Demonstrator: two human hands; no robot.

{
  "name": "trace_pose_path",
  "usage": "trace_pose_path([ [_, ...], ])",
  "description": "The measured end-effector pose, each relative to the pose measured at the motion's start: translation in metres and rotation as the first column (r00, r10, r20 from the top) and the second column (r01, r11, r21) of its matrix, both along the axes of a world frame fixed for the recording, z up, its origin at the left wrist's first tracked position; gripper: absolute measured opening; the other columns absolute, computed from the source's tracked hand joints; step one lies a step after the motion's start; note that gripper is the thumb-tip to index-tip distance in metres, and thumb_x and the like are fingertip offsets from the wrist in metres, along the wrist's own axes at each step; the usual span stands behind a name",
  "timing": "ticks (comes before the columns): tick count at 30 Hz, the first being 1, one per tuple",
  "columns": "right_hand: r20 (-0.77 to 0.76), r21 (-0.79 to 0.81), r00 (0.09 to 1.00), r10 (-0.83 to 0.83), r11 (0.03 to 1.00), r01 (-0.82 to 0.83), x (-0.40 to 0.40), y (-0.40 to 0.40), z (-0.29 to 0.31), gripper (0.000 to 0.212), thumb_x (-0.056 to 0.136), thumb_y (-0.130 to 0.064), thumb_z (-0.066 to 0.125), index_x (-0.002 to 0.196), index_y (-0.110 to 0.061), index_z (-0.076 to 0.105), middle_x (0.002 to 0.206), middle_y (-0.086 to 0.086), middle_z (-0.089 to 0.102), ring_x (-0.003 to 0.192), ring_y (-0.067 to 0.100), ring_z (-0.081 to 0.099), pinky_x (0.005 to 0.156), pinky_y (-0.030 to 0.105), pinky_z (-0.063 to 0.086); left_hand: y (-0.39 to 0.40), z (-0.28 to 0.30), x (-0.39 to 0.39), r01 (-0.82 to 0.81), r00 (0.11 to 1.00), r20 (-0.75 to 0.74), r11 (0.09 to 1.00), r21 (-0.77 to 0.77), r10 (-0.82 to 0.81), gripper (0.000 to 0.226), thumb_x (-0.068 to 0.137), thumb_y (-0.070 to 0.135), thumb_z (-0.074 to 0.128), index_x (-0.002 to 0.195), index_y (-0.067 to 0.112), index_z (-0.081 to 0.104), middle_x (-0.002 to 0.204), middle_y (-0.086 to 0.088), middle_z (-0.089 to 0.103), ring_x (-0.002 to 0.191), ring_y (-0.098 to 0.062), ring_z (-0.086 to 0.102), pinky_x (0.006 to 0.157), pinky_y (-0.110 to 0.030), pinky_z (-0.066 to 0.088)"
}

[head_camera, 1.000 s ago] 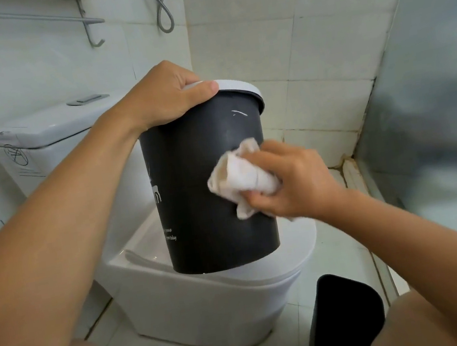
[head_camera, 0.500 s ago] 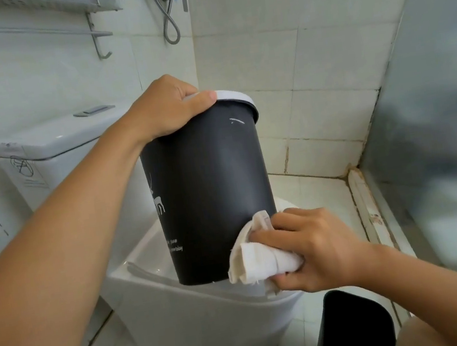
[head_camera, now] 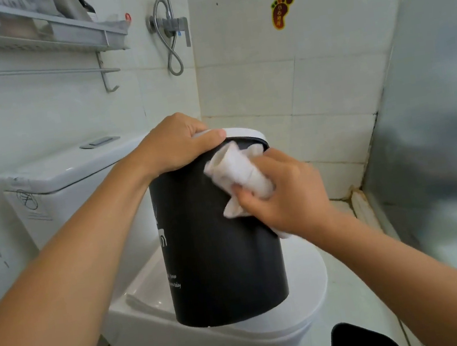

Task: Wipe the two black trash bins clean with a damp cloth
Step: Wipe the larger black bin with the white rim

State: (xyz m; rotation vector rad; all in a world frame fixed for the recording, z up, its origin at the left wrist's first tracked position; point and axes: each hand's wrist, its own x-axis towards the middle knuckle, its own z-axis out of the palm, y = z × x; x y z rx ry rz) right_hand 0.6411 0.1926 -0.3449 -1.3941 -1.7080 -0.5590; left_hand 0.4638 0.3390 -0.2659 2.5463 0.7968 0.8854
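Note:
A round black trash bin (head_camera: 223, 262) with a white rim and white lettering stands upright on the closed toilet lid (head_camera: 309, 306). My left hand (head_camera: 175, 145) grips its top rim from the left. My right hand (head_camera: 281, 194) holds a crumpled white cloth (head_camera: 239, 174) pressed against the bin's upper side, just below the rim. A second black bin (head_camera: 362, 342) shows partly at the bottom edge, on the floor right of the toilet.
The white toilet tank (head_camera: 68, 179) stands behind and left of the bin. A wall shelf (head_camera: 37, 32) and towel rail hang above it. A shower hose (head_camera: 171, 48) hangs on the tiled wall. A frosted panel (head_camera: 447, 140) closes the right side.
My right hand with the cloth went down the bin's side to its base, then rose to just under the rim. The left hand kept its grip on the rim.

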Motion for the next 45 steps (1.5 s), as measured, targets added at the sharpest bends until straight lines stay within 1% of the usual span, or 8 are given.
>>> trace_pose_path([
  [2,0.127,-0.007,0.991,0.051,0.999,-0.051,-0.001,-0.003,-0.001,0.031,0.081,-0.054,0.067,0.092,-0.025,0.072,0.075,-0.009,0.053,0.062,0.016,0.051,0.05,0.033,0.045,0.001,-0.001,0.0,0.012,1.0,0.0,1.0,0.001,-0.012,0.061,0.096,0.054,0.064,0.054,0.017,0.037,0.052,0.011,0.033,0.054,-0.01,0.033,0.06,-0.034,0.031],
  [8,-0.271,-0.112,0.946,-0.178,0.982,0.152,0.023,0.017,0.02,0.027,0.086,-0.051,0.067,0.085,-0.025,0.061,0.072,-0.008,0.064,0.067,0.016,0.061,0.063,0.041,0.053,0.004,-0.002,0.004,-0.012,1.0,0.013,0.999,0.044,0.011,0.062,0.097,0.053,0.063,0.063,0.004,0.044,0.055,0.01,0.036,0.056,-0.011,0.036,0.061,-0.034,0.033],
  [14,-0.013,-0.089,0.999,-0.049,0.995,0.048,-0.007,0.003,0.008,0.024,0.08,-0.054,0.068,0.09,-0.032,0.064,0.077,-0.015,0.056,0.065,0.012,0.053,0.054,0.027,0.041,0.004,-0.004,-0.001,-0.019,0.999,0.03,0.999,0.043,0.017,0.065,0.083,0.068,0.055,0.061,0.009,0.039,0.057,0.007,0.031,0.057,-0.012,0.03,0.06,-0.035,0.028],
  [20,-0.391,-0.227,0.899,-0.197,0.967,0.113,0.023,0.019,0.025,0.033,0.087,-0.05,0.066,0.074,-0.02,0.059,0.065,-0.003,0.065,0.065,0.021,0.064,0.059,0.041,0.05,0.005,-0.004,-0.002,-0.045,0.998,0.048,0.999,0.024,0.043,0.059,0.099,0.047,0.065,0.058,0.018,0.034,0.056,0.008,0.03,0.053,-0.011,0.031,0.059,-0.033,0.029],
  [26,0.002,-0.122,0.998,0.057,0.991,-0.057,-0.013,0.0,0.004,0.026,0.08,-0.057,0.062,0.088,-0.033,0.066,0.076,-0.014,0.053,0.064,0.012,0.052,0.054,0.032,0.043,0.009,-0.006,-0.007,-0.081,0.996,0.048,0.997,0.018,0.08,0.058,0.09,0.061,0.058,0.058,0.02,0.033,0.056,0.008,0.03,0.055,-0.014,0.03,0.06,-0.034,0.028],
  [34,-0.492,-0.264,0.85,-0.189,0.962,0.061,0.028,0.03,0.012,0.035,0.088,-0.045,0.062,0.069,-0.016,0.055,0.06,-0.003,0.062,0.06,0.02,0.059,0.059,0.039,0.048,0.002,-0.006,-0.01,-0.097,0.994,0.045,0.995,0.035,0.095,0.06,0.1,0.05,0.062,0.061,0.019,0.029,0.06,0.004,0.029,0.056,-0.014,0.028,0.059,-0.033,0.026],
  [42,0.183,-0.001,0.982,0.042,0.999,-0.043,-0.015,0.008,0.004,0.032,0.077,-0.058,0.067,0.097,-0.032,0.071,0.077,-0.014,0.049,0.064,0.012,0.048,0.053,0.026,0.036,0.001,-0.006,-0.006,-0.058,0.997,0.045,0.997,0.049,0.056,0.059,0.086,0.065,0.056,0.057,0.017,0.035,0.055,0.008,0.032,0.055,-0.014,0.031,0.059,-0.035,0.03],
  [45,-0.053,-0.064,0.999,0.001,0.998,-0.004,0.002,0.017,0.016,0.038,0.074,-0.064,0.059,0.095,-0.035,0.069,0.082,-0.01,0.059,0.072,0.017,0.06,0.059,0.032,0.047,0.0,-0.006,-0.006,-0.055,0.997,0.055,0.997,0.058,0.052,0.06,0.083,0.067,0.054,0.059,0.016,0.036,0.057,0.008,0.032,0.057,-0.014,0.03,0.06,-0.035,0.029],
])
